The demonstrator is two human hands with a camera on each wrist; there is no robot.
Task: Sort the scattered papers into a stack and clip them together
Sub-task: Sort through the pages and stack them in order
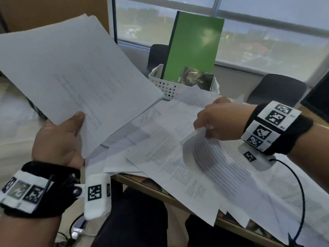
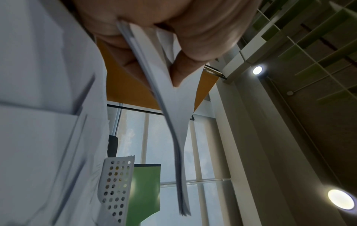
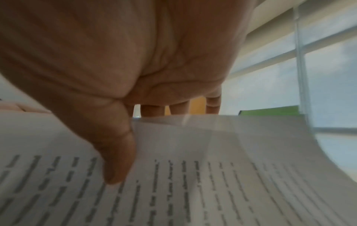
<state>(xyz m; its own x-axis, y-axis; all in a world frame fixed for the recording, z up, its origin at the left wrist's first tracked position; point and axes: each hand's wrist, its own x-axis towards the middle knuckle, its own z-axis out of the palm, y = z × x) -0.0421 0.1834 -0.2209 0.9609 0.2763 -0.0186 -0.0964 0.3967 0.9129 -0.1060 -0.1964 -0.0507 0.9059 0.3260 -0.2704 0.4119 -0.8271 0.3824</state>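
Loose printed sheets point(image 1: 178, 157) lie fanned over the table point(image 1: 142, 182), some hanging past its near edge, so most of the sorting remains, I judge. My gathered stack point(image 1: 74, 68) is raised off the table and tilted toward me, keeping it clear of the scatter. My left hand point(image 1: 58, 139) clamps its lower corner, thumb on top, fingers beneath. My right hand point(image 1: 219, 120) pinches the edge of one printed sheet point(image 1: 199, 150), curling it up, likely to join the stack. I see no clip.

black wristbands point(image 1: 277, 129), checkered white markers, dark trousers point(image 1: 131, 220)
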